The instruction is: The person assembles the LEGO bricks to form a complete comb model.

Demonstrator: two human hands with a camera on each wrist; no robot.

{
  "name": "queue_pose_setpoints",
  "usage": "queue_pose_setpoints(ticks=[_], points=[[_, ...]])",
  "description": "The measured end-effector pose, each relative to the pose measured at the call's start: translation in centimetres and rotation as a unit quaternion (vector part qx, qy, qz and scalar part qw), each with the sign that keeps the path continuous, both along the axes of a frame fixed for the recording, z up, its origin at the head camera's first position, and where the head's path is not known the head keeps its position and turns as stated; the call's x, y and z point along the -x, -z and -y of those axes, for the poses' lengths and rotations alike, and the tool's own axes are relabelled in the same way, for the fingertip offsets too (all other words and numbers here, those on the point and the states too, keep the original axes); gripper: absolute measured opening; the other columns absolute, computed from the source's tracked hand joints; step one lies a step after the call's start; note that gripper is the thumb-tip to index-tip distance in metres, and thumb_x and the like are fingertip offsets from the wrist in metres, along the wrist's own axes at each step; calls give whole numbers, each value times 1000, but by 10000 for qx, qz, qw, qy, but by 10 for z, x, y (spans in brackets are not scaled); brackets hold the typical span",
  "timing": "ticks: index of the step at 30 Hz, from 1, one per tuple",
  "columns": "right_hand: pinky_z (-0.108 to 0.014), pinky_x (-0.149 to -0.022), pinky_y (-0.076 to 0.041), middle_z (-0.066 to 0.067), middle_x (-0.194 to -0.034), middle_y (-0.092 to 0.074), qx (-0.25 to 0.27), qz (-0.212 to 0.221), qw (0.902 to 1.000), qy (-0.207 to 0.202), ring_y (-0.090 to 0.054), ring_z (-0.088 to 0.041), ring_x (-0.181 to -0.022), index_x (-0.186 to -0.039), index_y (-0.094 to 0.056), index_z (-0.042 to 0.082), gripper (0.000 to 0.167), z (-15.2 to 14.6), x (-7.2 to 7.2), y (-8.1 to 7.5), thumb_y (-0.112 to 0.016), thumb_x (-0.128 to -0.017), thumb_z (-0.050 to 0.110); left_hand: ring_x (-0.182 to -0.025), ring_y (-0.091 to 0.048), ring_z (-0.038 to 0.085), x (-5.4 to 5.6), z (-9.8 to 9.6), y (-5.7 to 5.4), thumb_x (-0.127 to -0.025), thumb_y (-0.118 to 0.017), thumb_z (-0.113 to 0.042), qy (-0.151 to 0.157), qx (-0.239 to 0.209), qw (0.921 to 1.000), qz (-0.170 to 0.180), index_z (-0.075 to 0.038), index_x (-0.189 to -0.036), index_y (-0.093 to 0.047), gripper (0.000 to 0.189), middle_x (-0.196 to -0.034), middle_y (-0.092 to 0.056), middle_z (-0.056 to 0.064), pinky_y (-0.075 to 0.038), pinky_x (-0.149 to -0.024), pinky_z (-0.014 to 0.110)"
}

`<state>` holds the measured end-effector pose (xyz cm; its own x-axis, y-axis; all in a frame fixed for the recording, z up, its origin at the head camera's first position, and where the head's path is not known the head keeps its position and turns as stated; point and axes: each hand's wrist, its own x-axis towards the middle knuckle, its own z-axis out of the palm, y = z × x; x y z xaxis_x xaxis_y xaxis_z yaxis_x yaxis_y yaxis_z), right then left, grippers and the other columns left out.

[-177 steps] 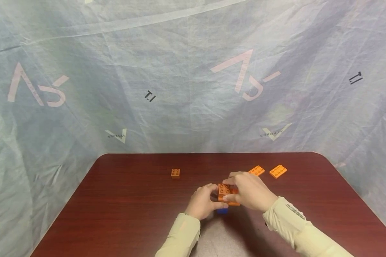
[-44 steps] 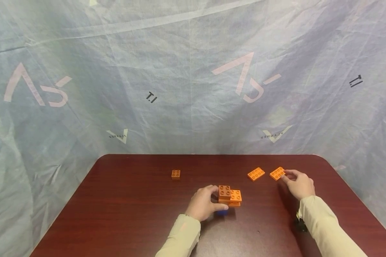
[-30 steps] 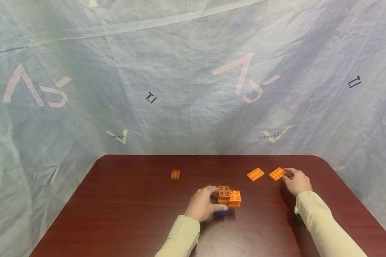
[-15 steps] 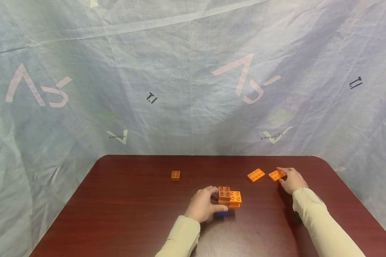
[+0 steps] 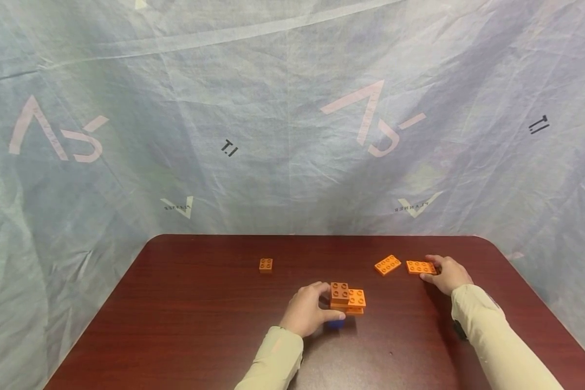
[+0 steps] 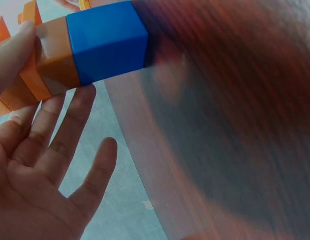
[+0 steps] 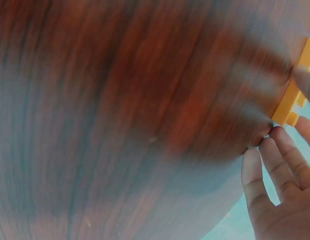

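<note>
One cloth backdrop [image 5: 273, 97]: pale grey-blue and creased, hung behind the stack [image 5: 339, 295] and out to both sides, with pink, black and pale yellow printed marks.
Table [image 5: 190, 319]: dark red-brown, grained like wood, spread all round the stack, with a sheen in front of it.
Sleeves [image 5: 275, 352]: pale, nearer than the stack, one to its left, one to its right.
Left hand [image 5: 304, 309]: at the left of the stack and clamped on it, thumb on the near side, fingers round the far side, little finger clear of it.
Right hand [image 5: 446, 273]: well apart from the other, right of the stack and beyond it, pinching the outer plate [image 5: 417, 267] by its right end.
Stack: upright, blue block [image 6: 112, 42] at the foot, orange plates jutting to the right, four-stud brick on top; resting or slightly raised, cannot tell.
Outer plate: bright orange, studs up, beyond the stack and farther right; flat or just lifted, cannot tell.
Inner plate [image 5: 387, 265]: bright orange, eight studs, aslant on the table, also beyond the stack to the right, but nearer.
Small brick [image 5: 265, 265]: dull orange, four studs, beyond the stack, well to its left.
</note>
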<state>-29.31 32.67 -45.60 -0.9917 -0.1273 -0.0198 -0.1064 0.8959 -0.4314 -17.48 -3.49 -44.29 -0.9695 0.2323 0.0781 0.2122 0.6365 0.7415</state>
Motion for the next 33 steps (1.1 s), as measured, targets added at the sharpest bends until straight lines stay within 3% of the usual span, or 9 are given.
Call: queue_pose_setpoints(ticks=[5,12,19,33], points=[[-68,-94,-43,-38,-123,-53,-62,-29,10000,0,-51,-57,-111,-131,-58,-9,58,-2,-2,1,-79,-88,24,-81,-60,6,0,0,1,-79,-89,-27,26,-36,10000,30,-15,-101,-70,31,-93,-66,-11,-53,-79,35],[-58,-81,-47,-29,-106,-62,97,-99,9995,298,-57,-43,-92,-113,-64,-7,51,-4,-4,1,-84,-84,29,-82,-60,7,-1,1,1,-79,-89,-27,-9,-9,10000,23,-15,-102,-70,32,-93,-66,-10,-53,-80,35],[-52,-75,-47,-22,-101,-65,117,-261,9993,239,-57,-34,-87,-122,-65,-5,53,-4,-10,3,-80,-87,31,-83,-61,8,-1,0,1,-79,-89,-28,10,14,10000,16,-15,-103,-70,33,-93,-66,-10,-53,-81,36],[-55,-74,-49,-24,-101,-65,215,-757,9969,-28,-60,-36,-87,-123,-66,-6,53,5,-19,-6,-77,-91,34,-82,-60,8,-1,0,-1,-79,-89,-27,6,26,10000,28,-15,-103,-70,33,-93,-66,-10,-53,-80,36]])
